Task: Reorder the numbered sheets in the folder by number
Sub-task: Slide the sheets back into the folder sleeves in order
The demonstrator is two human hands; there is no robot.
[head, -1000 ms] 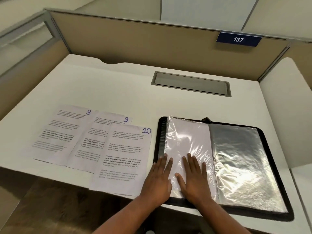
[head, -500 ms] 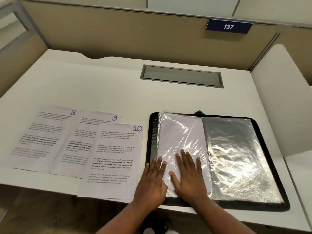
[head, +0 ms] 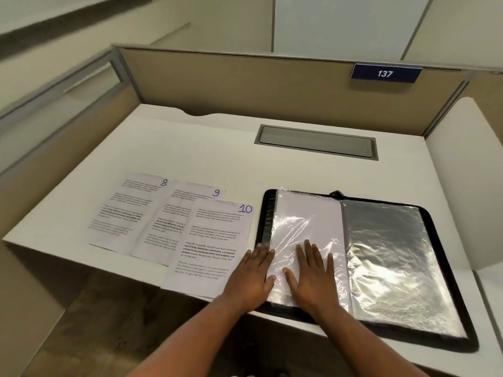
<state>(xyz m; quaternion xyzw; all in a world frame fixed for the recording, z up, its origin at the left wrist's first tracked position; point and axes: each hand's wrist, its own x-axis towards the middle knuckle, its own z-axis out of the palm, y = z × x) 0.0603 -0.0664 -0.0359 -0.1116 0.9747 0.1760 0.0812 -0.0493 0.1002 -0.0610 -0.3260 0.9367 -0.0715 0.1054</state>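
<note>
A black folder (head: 446, 273) lies open on the white desk, right of centre. Its left page is a clear sleeve (head: 307, 224) with a blank white sheet side showing; the right sleeve (head: 389, 257) looks empty and shiny. My right hand (head: 313, 276) lies flat on the left sleeve, fingers straight. My left hand (head: 251, 276) lies flat across the folder's left edge and the corner of sheet 10 (head: 215, 240). Sheets 8 (head: 128, 210) and 9 (head: 174, 216) lie overlapped to the left, face up, numbers in blue ink.
A grey cable hatch (head: 315, 141) is set into the desk (head: 217, 148) behind the folder. Tan partition walls enclose the desk at the back and sides; a blue sign reading 137 (head: 385, 73) hangs on the back wall. Sheet 10 overhangs the desk's front edge.
The camera view has shifted, so everything appears moved in the frame. Both hands stay flat on the folder's left page; sheets and folder have not moved on the desk.
</note>
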